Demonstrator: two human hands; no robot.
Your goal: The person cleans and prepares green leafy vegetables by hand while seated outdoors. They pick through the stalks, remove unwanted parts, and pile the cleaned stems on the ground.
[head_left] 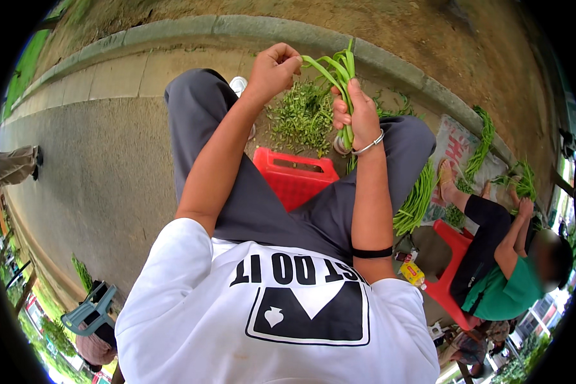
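Note:
My right hand is wrapped round a small bunch of long green vegetable stalks, held upright above my right knee. Thumb and fingers of my left hand are pinched together at the tip of one stalk, which bends over to the left. Below both hands, a heap of short green pieces lies on the ground between my feet. In front of me stands a red plastic stool, between my thighs. A silvery bangle circles my right wrist.
Long green stalks lie in a pile beside my right leg, with more bundles on a pale sack. At right, a co-worker in green sits on a red chair, handling stalks. A concrete kerb runs ahead.

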